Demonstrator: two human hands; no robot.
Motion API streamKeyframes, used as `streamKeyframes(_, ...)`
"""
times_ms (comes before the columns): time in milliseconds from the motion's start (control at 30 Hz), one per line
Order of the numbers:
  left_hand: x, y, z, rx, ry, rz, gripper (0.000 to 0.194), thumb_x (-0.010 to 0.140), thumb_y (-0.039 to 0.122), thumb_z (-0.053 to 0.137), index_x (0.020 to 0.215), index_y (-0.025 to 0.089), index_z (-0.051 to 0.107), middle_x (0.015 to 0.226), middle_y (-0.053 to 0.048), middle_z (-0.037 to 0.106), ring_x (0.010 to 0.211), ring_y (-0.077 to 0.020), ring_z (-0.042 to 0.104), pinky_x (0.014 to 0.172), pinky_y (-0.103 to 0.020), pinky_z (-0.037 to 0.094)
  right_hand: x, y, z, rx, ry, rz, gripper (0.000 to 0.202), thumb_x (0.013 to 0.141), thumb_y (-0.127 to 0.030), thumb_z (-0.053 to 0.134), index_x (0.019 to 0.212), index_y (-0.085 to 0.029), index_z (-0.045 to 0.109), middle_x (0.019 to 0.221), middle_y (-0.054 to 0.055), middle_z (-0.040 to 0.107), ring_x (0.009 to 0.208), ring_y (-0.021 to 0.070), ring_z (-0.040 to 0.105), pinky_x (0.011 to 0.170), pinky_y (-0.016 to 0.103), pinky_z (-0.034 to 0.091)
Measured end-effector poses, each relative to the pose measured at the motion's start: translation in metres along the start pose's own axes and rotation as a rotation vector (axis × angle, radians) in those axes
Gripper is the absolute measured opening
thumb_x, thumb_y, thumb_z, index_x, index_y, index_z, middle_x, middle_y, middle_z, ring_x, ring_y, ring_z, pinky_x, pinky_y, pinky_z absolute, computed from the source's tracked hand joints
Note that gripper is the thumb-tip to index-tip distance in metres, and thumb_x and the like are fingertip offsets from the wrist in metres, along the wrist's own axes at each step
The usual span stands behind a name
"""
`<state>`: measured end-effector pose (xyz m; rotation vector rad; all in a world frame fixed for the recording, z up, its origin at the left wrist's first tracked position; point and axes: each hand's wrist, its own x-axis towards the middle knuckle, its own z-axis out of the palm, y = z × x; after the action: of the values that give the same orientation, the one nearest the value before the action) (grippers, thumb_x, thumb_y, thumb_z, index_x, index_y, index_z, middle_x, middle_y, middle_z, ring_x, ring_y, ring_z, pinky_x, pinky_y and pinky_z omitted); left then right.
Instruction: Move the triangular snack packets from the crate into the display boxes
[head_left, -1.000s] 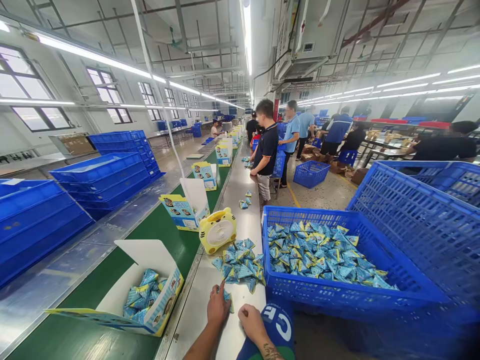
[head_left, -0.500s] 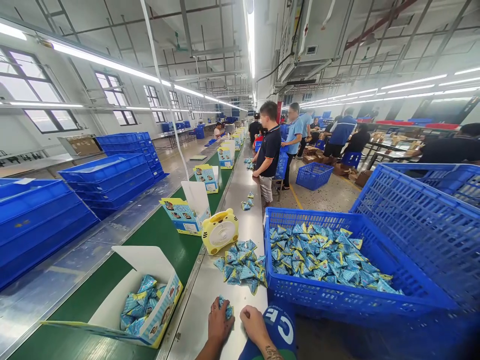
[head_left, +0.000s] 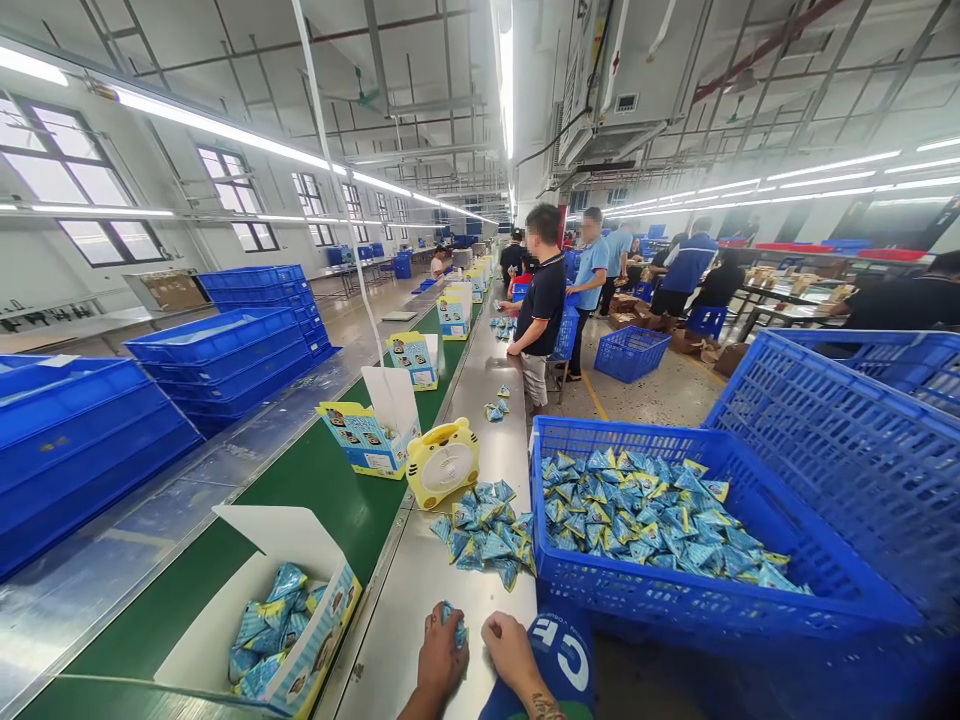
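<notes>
Near the front of the steel ledge, my left hand [head_left: 441,655] is closed around a blue triangular snack packet [head_left: 454,622], which shows between thumb and fingers. Close on its right, my right hand [head_left: 507,645] rests curled at the ledge's edge, with nothing visible in it. Ahead of both hands lies a loose pile of blue-and-yellow packets [head_left: 487,530]. An open carton [head_left: 330,635] on the left, its white flap raised, holds several packets [head_left: 274,625]. It sits on the green belt [head_left: 180,580].
A blue crate [head_left: 637,580] full of packets stands at my right, another crate [head_left: 832,410] leaning behind it. A yellow animal-faced fan [head_left: 444,464] stands beyond the pile. More cartons [head_left: 367,440] line the belt. Blue trays [head_left: 217,350] are stacked left. People [head_left: 541,310] stand farther along.
The nearest carton has shifted slightly toward me and left along the belt. My left hand keeps hold of the packet, and my right hand has barely moved.
</notes>
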<state>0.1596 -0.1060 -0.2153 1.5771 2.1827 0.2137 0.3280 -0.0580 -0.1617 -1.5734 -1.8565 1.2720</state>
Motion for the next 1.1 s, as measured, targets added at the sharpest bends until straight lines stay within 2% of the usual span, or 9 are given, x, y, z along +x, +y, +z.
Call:
streamKeyframes(133, -0.002, 0.001, 0.003, 0.04, 0.0, 0.017, 0.051, 0.084, 0.023, 0.052, 0.134, 0.031, 0.058, 0.155, -0.005, 0.038, 0.139, -0.0246, 0.036, 0.112, -0.031, 0.034, 0.001, 0.0, 0.0, 0.009, 0.005, -0.008, 0.024, 0.084, -0.023, 0.049, 0.078, -0.017, 0.072, 0.078, 0.005, 0.074, 0.076, 0.0152, 0.063, 0.073, 0.025, 0.039)
streamKeyframes(367, -0.004, 0.001, 0.009, 0.021, 0.006, 0.009, 0.049, 0.085, 0.025, 0.051, 0.132, 0.03, 0.058, 0.157, -0.006, 0.035, 0.143, -0.0253, 0.032, 0.108, -0.031, 0.039, -0.001, -0.001, 0.001, 0.01, 0.007, -0.001, 0.024, 0.084, -0.023, 0.05, 0.078, -0.016, 0.072, 0.078, 0.005, 0.074, 0.074, 0.0148, 0.062, 0.071, 0.025, 0.038)
streamKeyframes(500, -0.004, 0.004, 0.004, 0.008, -0.009, -0.001, 0.045, 0.085, 0.028, 0.052, 0.13, 0.03, 0.059, 0.156, -0.007, 0.036, 0.143, -0.0257, 0.033, 0.104, -0.032, 0.043, 0.0, 0.001, 0.001, 0.014, 0.002, -0.003, 0.025, 0.084, -0.023, 0.049, 0.077, -0.016, 0.072, 0.078, 0.005, 0.074, 0.075, 0.0151, 0.062, 0.072, 0.025, 0.038)
streamKeyframes(700, -0.005, 0.011, -0.01, 0.02, -0.03, -0.003, 0.041, 0.085, 0.029, 0.053, 0.124, 0.029, 0.062, 0.146, -0.008, 0.045, 0.134, -0.0264, 0.04, 0.098, -0.032, 0.045, 0.002, 0.002, 0.002, 0.029, 0.007, -0.002, 0.024, 0.084, -0.024, 0.049, 0.078, -0.016, 0.071, 0.078, 0.004, 0.074, 0.075, 0.0145, 0.062, 0.071, 0.025, 0.038)
streamKeyframes(900, -0.006, 0.009, -0.007, -0.01, 0.0, 0.006, 0.042, 0.084, 0.029, 0.054, 0.125, 0.027, 0.063, 0.145, -0.009, 0.044, 0.131, -0.0261, 0.04, 0.098, -0.031, 0.043, -0.002, -0.005, -0.001, 0.027, 0.004, 0.005, 0.024, 0.083, -0.022, 0.049, 0.078, -0.015, 0.072, 0.079, 0.005, 0.074, 0.075, 0.0145, 0.062, 0.071, 0.025, 0.038)
streamKeyframes(1033, -0.003, 0.005, -0.009, -0.108, 0.03, 0.023, 0.041, 0.081, 0.029, 0.055, 0.12, 0.024, 0.066, 0.134, -0.01, 0.051, 0.123, -0.026, 0.045, 0.101, -0.033, 0.041, 0.0, -0.003, 0.0, 0.023, 0.003, 0.013, 0.024, 0.083, -0.022, 0.049, 0.079, -0.015, 0.072, 0.078, 0.004, 0.074, 0.075, 0.0142, 0.061, 0.071, 0.024, 0.038)
streamKeyframes(1100, 0.0, 0.003, -0.012, -0.331, 0.04, 0.01, 0.041, 0.076, 0.031, 0.058, 0.114, 0.022, 0.069, 0.125, -0.011, 0.055, 0.118, -0.0265, 0.049, 0.105, -0.035, 0.04, 0.001, -0.002, 0.001, 0.016, 0.008, 0.008, 0.024, 0.083, -0.023, 0.05, 0.078, -0.015, 0.071, 0.078, 0.004, 0.074, 0.075, 0.0142, 0.061, 0.071, 0.025, 0.038)
